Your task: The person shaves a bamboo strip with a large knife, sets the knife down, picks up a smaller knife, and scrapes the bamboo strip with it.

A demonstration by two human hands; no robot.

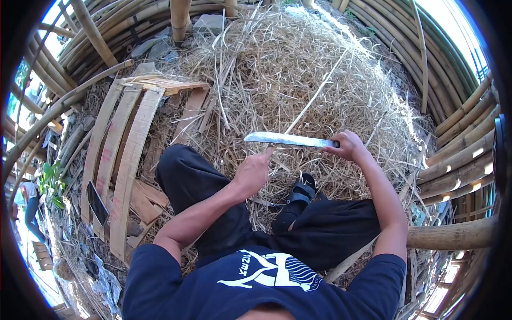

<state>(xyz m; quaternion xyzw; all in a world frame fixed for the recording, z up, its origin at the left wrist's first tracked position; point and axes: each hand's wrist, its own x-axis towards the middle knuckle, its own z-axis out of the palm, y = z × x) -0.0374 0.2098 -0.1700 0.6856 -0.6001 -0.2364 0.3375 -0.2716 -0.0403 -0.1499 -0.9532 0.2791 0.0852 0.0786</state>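
My right hand [348, 146] is wrapped round the dark handle of a machete [290, 139]. Its long pale blade points left, lying across a thin bamboo strip [314, 100]. The near end of that strip is in my left hand [253, 174], whose fingers are closed just below the blade. From there the strip slants up and away to the right, over a heap of curly bamboo shavings [282, 58]. Whether the cutting edge touches the strip, I cannot tell. A sandalled foot [302, 194] rests on the shavings below the machete.
To the left stands a slatted wooden crate [136, 144] with a phone-like dark flat object [97, 204] against its slats. Stacked bamboo poles [394, 48] curve round the work area. A thick bamboo pole [453, 235] lies at my right. Another person [32, 208] is at far left.
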